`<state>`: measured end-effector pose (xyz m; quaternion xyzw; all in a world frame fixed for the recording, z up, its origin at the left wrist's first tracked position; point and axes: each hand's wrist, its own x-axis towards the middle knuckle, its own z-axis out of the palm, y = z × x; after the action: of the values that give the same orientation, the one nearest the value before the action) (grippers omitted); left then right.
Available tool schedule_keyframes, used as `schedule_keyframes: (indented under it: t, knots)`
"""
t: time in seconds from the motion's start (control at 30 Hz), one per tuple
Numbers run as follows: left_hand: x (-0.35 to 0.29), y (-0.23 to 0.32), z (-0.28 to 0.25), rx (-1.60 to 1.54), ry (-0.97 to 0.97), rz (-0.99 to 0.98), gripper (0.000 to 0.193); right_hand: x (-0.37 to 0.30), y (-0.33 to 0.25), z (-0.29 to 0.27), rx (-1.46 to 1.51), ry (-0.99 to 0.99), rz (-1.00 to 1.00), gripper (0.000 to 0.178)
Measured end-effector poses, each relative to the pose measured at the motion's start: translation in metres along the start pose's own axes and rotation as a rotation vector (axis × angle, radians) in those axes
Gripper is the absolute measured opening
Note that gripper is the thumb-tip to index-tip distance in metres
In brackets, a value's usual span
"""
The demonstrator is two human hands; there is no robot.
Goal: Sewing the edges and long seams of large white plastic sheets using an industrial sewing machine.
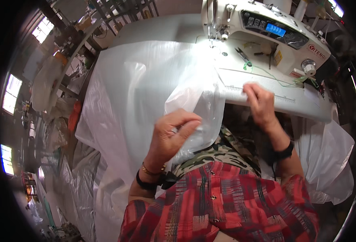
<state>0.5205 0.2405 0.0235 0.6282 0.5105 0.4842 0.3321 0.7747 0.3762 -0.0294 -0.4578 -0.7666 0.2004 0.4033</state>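
Note:
A translucent white plastic sheet [117,86] covers the left part of the sewing table and hangs over its front edge toward my lap. My left hand [174,135] is over the sheet's near part, below a folded-up flap [186,94]. Its thumb and forefinger are closed together; whether they hold any film is hidden. My right hand [260,103] is raised at the table's front edge, beside the printed ruler strip [283,99]. Its fingers are curled and closed, and what they hold, if anything, does not show. The lit needle area of the white sewing machine [216,42] stands beyond the sheet's far right corner.
Small black thread snips [242,55] lie on the machine bed, near a tangle of green thread [267,71]. The machine head carries a lit blue display [275,29] and a handwheel knob [308,66]. More white sheeting [327,157] hangs at the right. Metal racks [121,10] stand behind.

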Motion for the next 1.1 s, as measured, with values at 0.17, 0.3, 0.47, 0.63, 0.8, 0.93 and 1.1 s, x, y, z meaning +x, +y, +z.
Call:
schedule_keyframes:
  t: [0.17,0.3,0.47,0.63,0.8,0.93,1.1]
  knots:
    - [-0.03,-0.041,-0.008,0.448,0.244,0.133,0.048,-0.084,0.014,0.047,0.565,-0.241,0.45,0.024]
    - [-0.077,-0.083,0.006,0.581,0.323,0.007,0.075,-0.099,0.007,0.077,0.658,-0.408,0.605,0.035]
    - [-0.102,-0.116,0.008,0.565,0.276,-0.132,0.079,-0.124,0.024,0.114,0.663,-0.349,0.76,0.03]
    - [-0.148,-0.146,-0.014,0.514,0.302,-0.308,0.051,-0.142,0.055,0.149,0.461,-0.21,0.687,0.034]
    - [-0.133,-0.134,-0.072,0.85,0.387,-0.134,0.03,-0.128,0.033,0.135,0.718,-0.361,0.853,0.031]
    - [-0.119,-0.098,-0.094,1.069,0.365,0.027,0.03,-0.103,-0.03,0.041,0.733,-0.748,0.164,0.032]
    - [-0.109,-0.105,-0.087,0.993,0.21,0.06,0.031,-0.157,0.065,0.051,0.996,-0.332,0.852,0.039]
